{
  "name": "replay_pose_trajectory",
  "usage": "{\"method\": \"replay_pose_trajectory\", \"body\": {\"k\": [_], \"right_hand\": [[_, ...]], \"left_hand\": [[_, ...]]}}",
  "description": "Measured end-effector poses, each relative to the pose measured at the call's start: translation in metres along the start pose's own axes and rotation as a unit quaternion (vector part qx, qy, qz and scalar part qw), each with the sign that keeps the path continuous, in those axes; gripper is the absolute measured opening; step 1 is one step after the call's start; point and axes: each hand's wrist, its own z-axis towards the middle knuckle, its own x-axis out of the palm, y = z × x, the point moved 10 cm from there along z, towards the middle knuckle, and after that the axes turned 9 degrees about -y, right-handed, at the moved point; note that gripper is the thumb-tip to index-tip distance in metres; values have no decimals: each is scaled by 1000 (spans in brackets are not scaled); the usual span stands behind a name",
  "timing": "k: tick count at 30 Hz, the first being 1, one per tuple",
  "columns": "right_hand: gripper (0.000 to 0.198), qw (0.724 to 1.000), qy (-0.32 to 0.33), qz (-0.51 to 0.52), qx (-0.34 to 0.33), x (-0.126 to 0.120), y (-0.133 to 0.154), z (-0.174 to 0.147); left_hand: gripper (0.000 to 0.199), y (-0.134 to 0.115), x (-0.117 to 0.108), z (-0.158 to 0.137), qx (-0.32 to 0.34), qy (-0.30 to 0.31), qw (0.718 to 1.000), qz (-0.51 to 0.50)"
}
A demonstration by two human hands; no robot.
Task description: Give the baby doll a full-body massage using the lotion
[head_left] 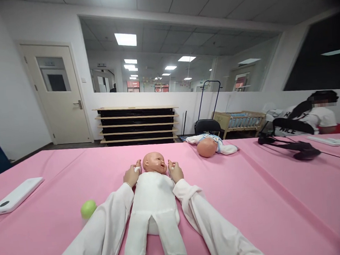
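At the left side of the frame, a white device with a dark oval mark [16,196] lies on the pink-covered table [237,200]; further right and lower, a small green-topped object [88,208] stands just beside the left sleeve [97,235], its lower part partly hidden; at the centre-left, the left hand [131,175] has its fingers curled and closed around one arm of the white-bodied doll [153,193], near the wrist, with the doll's small hand showing above them; a bracelet [127,184] circles that wrist.

Down the middle of the frame, the doll lies on its back, head toward the centre, face turned to the right, legs slightly parted and running out at the bottom edge; the handling appears to be under way, with the doll laid flat and both its arms taken hold of beside the head; neither arm is released, and how much handling is left cannot be told from this view.

Just right of centre, the right hand [177,172] has its fingers bent and closed on the doll's other arm; beyond, toward the upper right of the table, lies a second doll in white-and-blue clothing [208,147], then a black headset [289,147], both untouched.
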Motion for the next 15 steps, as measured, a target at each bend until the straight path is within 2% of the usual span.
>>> {"method": "replay_pose_trajectory", "body": {"k": [5,9,12,15], "right_hand": [[36,999,-1,-20,-32,-2,14,-2],[48,994,-40,37,-91,-32,29,-17],[57,964,-40,144,-219,-66,39,-53],[51,933,27,179,-311,-88,33,-102]], "left_hand": [[48,-8,-5,-8,-3,-35,999,0],[67,-21,-39,-27,25,-68,996,-51],[60,-32,-71,-56,116,-48,983,-137],[35,-38,-94,-104,261,15,951,-164]]}}
